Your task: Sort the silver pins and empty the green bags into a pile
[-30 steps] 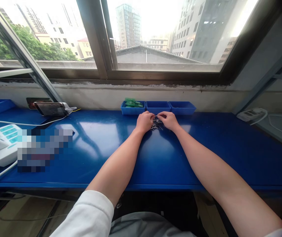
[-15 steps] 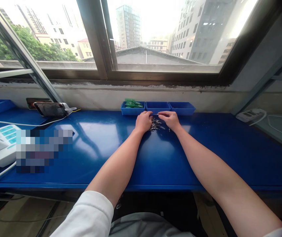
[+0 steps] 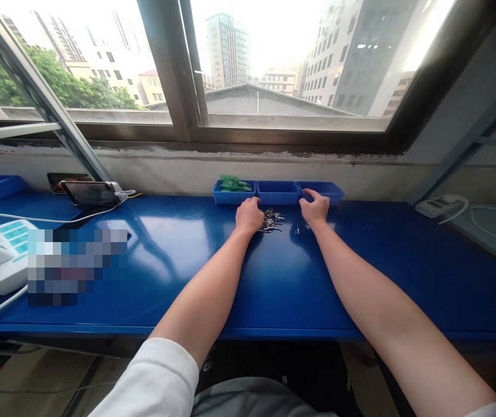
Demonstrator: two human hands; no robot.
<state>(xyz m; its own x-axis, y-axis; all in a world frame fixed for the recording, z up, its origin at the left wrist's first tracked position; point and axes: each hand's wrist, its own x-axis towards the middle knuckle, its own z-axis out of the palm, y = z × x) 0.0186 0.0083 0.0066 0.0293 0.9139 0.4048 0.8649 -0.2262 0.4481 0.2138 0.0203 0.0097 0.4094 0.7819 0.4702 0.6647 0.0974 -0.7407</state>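
A small pile of thin metal pins, silver and dark [image 3: 271,220], lies on the blue table [image 3: 178,278]. At the pile's left edge rests my left hand [image 3: 248,215], its fingers curled; whatever they may hold is hidden. My right hand [image 3: 315,207] is at the front rim of the right-hand blue bin [image 3: 332,190], thumb and forefinger apart, with nothing visible between them. One loose pin [image 3: 298,229] lies by itself, right of the pile and just below my right hand.
Beside the right-hand bin stand a middle blue bin [image 3: 278,191] and a left bin holding green plastic packets [image 3: 234,183]. A propped phone [image 3: 89,193], a white power strip [image 3: 11,246] and cables are on the left. Another power strip [image 3: 441,202] lies far right.
My right hand has moved right, away from my left hand to the right-hand bin, and the pin it pinched no longer shows. My left hand has shifted slightly left.
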